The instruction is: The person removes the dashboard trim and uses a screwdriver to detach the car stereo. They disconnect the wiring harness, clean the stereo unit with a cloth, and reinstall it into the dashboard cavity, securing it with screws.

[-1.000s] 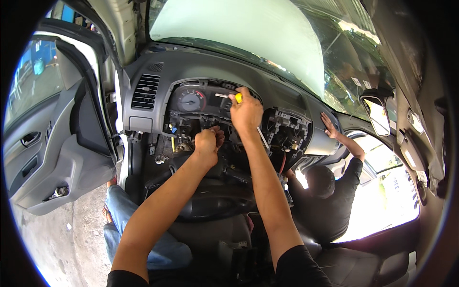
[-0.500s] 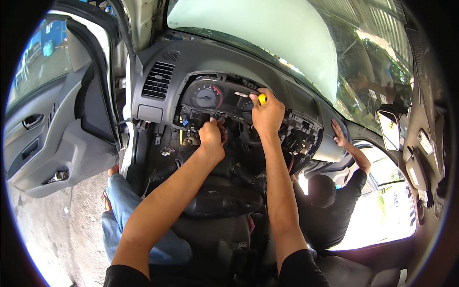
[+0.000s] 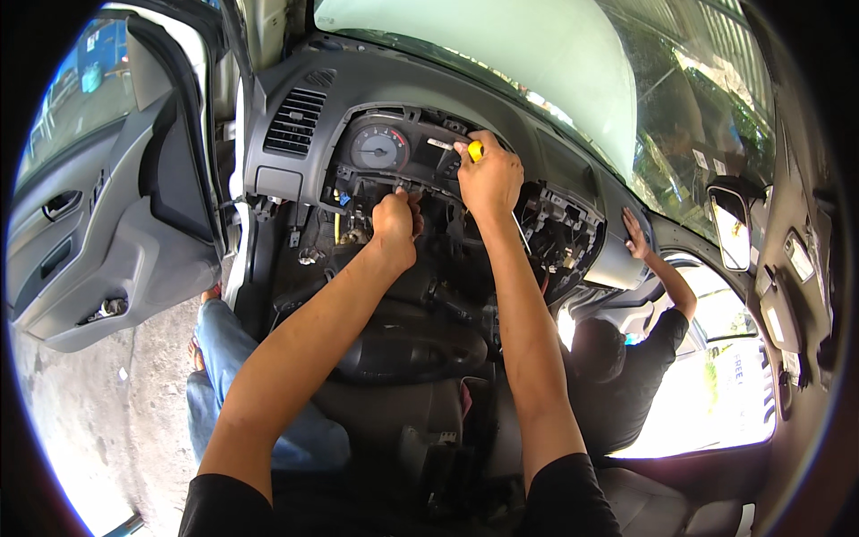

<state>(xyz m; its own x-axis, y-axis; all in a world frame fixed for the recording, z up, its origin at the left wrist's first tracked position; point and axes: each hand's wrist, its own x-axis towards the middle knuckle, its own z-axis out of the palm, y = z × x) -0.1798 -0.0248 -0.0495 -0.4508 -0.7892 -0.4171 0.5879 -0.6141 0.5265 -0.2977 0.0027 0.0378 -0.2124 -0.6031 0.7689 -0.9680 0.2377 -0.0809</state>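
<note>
Door open, well left of the cluster. Vent just left of it in the dash; blue connector below its left end. Cluster sits in the dash opening, surround trim off. Left hand at its lower edge, fingers curled nearly closed; can't tell what's in them. Right hand over its right part, fingers closed round a yellow handle. Thin rod beside that wrist, can't tell if same tool. Exposed cavity right of cluster. Farther right, co-worker's hand spread on the dash.
</note>
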